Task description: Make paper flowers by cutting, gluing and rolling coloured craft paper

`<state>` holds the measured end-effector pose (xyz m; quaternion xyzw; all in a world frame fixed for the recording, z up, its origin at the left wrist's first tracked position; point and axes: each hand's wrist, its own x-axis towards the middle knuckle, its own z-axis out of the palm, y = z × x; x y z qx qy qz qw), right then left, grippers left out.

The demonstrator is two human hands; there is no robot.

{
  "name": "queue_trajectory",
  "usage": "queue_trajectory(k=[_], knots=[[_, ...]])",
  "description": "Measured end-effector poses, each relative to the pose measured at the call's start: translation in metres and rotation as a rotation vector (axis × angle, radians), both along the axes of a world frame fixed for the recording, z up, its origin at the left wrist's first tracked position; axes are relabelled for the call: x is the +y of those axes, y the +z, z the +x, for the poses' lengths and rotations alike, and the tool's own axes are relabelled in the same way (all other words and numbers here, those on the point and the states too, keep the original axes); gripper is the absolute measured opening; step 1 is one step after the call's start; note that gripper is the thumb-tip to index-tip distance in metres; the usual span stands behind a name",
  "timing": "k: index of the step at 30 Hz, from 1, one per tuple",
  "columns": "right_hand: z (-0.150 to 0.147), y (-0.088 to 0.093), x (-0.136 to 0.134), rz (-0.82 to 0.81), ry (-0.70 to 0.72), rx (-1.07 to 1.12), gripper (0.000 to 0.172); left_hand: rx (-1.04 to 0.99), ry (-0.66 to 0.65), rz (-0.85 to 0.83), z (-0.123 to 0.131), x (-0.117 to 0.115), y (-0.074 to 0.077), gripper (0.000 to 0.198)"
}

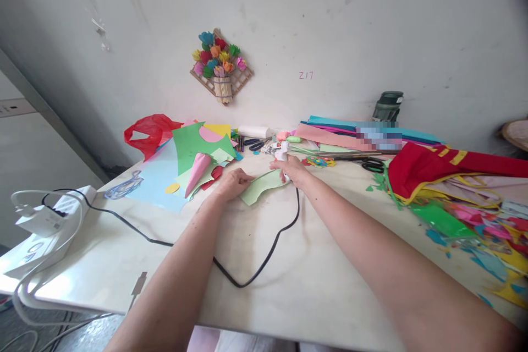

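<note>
One pale paper [264, 187] lies on the one table [322, 291], between two hands. The left hand [236, 182] is at its left edge, fingers curled in; whether they pinch or merely press, I cannot tell. The right hand [295, 169], at its right end, has its fingers wrapped round one glue gun [282, 154]. One cord [270, 253] loops on the near side of the paper and passes under the left forearm; a pull there could jerk the gun off line. A hot tip, if heated, could burn fingers straying close. Loose holding might let the paper slip. Left of it lies one cone [198, 173]; well right, one pair of scissors [373, 165]; beyond, one bottle [388, 106].
</note>
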<state>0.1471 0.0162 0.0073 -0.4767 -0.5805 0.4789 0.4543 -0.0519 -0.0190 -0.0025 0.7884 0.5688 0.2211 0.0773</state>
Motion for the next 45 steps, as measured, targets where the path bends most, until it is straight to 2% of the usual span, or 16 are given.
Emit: queue_trajectory(k=[9, 12, 17, 20, 28, 35, 40, 45], knots=[[-0.007, -0.007, 0.005, 0.0, 0.026, -0.18, 0.019, 0.095, -0.028, 0.071, 0.0, 0.0, -0.002, 0.034], [-0.005, -0.008, 0.006, 0.014, 0.033, -0.217, 0.02, 0.197, -0.05, 0.07, 0.004, -0.005, 0.004, 0.037], [-0.005, -0.005, 0.004, 0.012, 0.035, -0.268, 0.02, 0.475, -0.088, 0.088, 0.015, -0.022, 0.021, 0.033], [-0.005, -0.001, 0.001, 0.009, 0.033, -0.294, 0.018, 0.568, -0.082, 0.141, 0.019, -0.026, 0.024, 0.031], [-0.005, 0.001, -0.003, 0.014, -0.005, -0.275, 0.017, 0.505, -0.113, 0.27, 0.021, -0.015, 0.017, 0.035], [-0.004, -0.003, -0.001, -0.008, 0.004, -0.211, 0.024, 0.531, -0.068, 0.21, 0.031, -0.01, 0.007, 0.043], [-0.005, -0.005, 0.001, -0.03, 0.005, -0.194, 0.019, 0.521, -0.057, 0.174, 0.034, -0.008, 0.009, 0.043], [-0.004, -0.008, 0.002, -0.038, -0.017, -0.143, 0.02, 0.465, -0.053, 0.149, 0.032, -0.01, 0.011, 0.041]])
